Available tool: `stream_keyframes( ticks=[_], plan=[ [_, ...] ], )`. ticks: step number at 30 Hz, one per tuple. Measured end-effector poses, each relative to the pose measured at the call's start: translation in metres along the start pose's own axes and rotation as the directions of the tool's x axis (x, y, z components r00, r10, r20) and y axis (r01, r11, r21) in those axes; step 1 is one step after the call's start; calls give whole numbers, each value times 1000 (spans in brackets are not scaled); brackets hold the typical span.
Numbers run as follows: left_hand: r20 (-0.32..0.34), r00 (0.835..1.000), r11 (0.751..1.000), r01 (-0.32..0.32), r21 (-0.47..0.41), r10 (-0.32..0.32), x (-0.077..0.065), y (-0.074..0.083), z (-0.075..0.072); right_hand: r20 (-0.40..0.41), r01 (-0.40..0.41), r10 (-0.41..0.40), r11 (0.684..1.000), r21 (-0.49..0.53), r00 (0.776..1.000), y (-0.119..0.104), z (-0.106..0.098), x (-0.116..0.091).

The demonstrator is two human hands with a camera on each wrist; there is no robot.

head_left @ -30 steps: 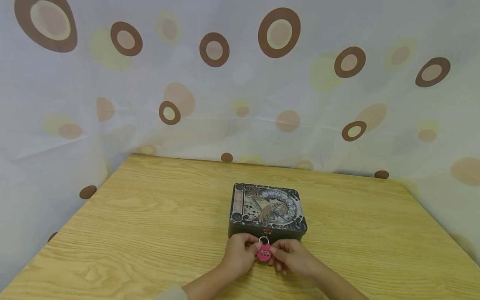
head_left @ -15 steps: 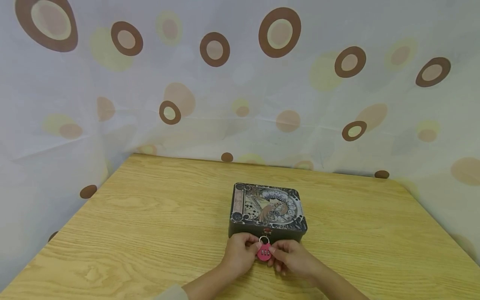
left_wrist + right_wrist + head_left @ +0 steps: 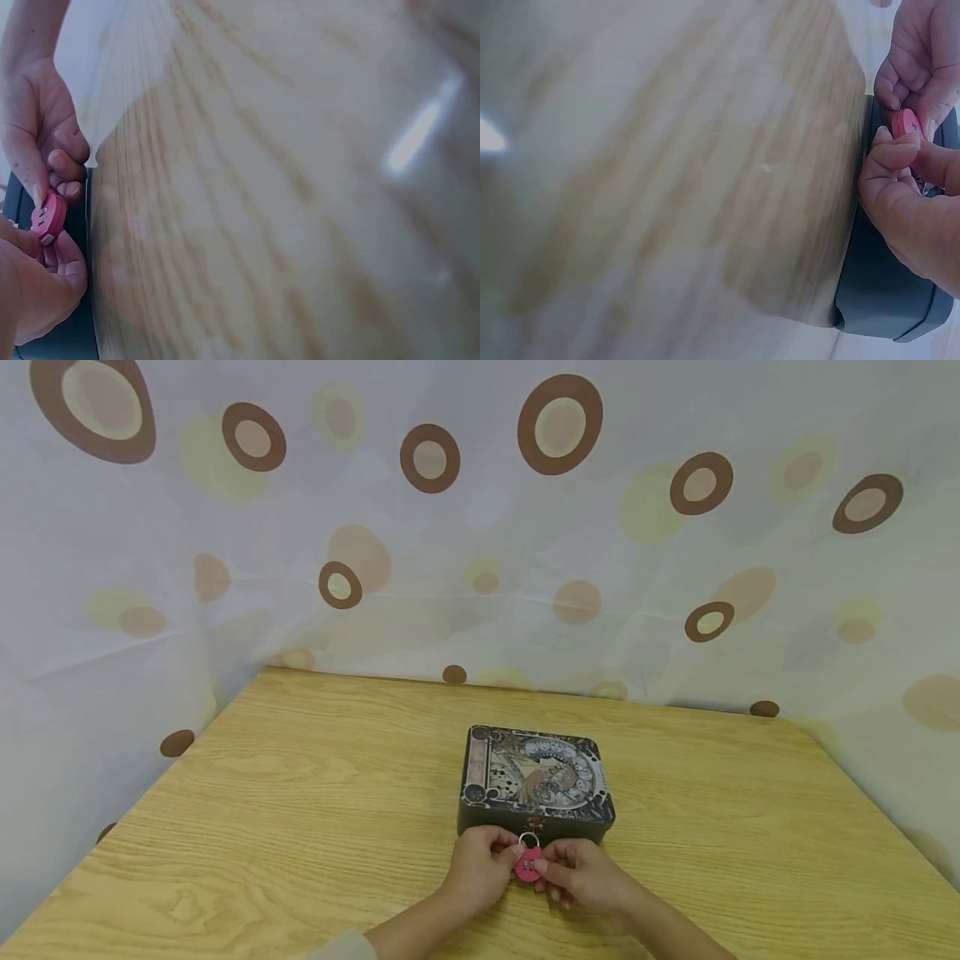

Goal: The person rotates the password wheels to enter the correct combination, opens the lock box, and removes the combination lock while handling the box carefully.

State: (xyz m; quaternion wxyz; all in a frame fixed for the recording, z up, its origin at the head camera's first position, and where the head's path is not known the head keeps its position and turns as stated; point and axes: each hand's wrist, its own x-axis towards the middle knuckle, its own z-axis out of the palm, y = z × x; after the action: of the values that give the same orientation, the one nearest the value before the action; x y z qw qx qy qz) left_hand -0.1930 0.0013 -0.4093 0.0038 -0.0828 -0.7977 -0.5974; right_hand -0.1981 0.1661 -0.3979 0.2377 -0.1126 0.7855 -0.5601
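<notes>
A pink combination padlock (image 3: 527,870) with number dials hangs at the front of a dark decorated box (image 3: 543,774). Its silver shackle (image 3: 529,835) stands up just below the box's reddish clasp (image 3: 535,822). From the left, my left hand (image 3: 480,867) pinches the padlock between thumb and fingers. On the other side my right hand (image 3: 588,872) grips the padlock's edge, its thumb lying over part of the dials. In the left wrist view, the pink lock body (image 3: 46,219) shows between both hands. Fingers partly cover it in the right wrist view.
The box sits on a light wood-grain table (image 3: 300,793). Behind the table hangs a pale curtain (image 3: 465,527) printed with brown and yellow circles. The box's dark side (image 3: 877,285) stands beside the right hand.
My right thumb has shifted slightly left over the padlock's face, covering one of the dials. The left hand and the box have stayed in place.
</notes>
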Motion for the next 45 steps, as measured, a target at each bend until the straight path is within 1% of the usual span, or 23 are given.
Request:
stream_keyframes(
  ticks=[8, 13, 24, 32, 40, 45],
  plan=[
    [-7, 1000, 1000, -12, 9, 12, 0, -1, 0, -19, 11, -11, 1000, 4, 1000, 0, 1, 0],
    [-6, 1000, 1000, -20, 20, 20, 0, -1, 0, -7, 11, -11, 1000, 6, 1000, 1, 0, 0],
    [-6, 1000, 1000, -21, -1, 21, 1, -3, 2, 11, -1, 1, 1000, 6, 1000, 0, -3, -2],
    [2, 1000, 1000, -6, -15, 6, 0, -3, 2, 0, 3, -3, 1000, 3, 1000, 1, -2, -1],
    [5, 1000, 999, -5, -34, 5, 0, -2, 1, -7, -6, 7, 1000, 13, 1000, -1, -1, -2],
    [10, 1000, 999, 19, -49, -19, 0, -2, 1, -1, -26, 26, 999, 21, 1000, 0, 0, -1]
  ],
)
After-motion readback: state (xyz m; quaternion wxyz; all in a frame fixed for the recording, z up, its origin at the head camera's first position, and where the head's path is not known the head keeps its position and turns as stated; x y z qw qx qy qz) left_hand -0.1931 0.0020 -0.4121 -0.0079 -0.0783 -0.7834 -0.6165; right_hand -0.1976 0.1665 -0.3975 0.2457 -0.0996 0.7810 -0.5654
